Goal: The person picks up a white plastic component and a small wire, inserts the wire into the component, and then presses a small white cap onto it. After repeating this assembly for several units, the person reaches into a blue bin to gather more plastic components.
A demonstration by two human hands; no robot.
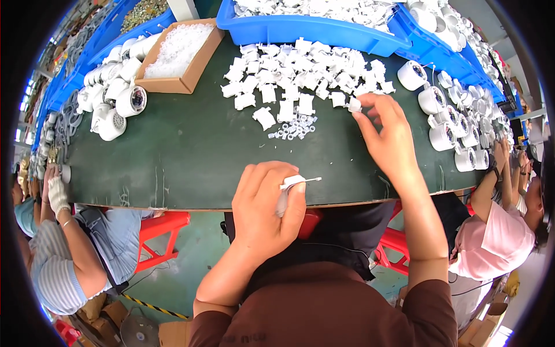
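Observation:
My left hand is closed around a white plastic part just above the near table edge. A thin prong of that part sticks out to the right past my thumb, and my fingers hide most of the rest. Farther off to the right, my right hand pinches a small white plastic piece between thumb and forefinger. It is at the right side of a loose pile of white plastic pieces. Several small translucent rings lie in a cluster in front of the pile.
A blue bin of white parts stands behind the pile. At left are a cardboard box of clear small parts and white round housings. More housings stand at right. Co-workers sit on both sides, one wearing a glove.

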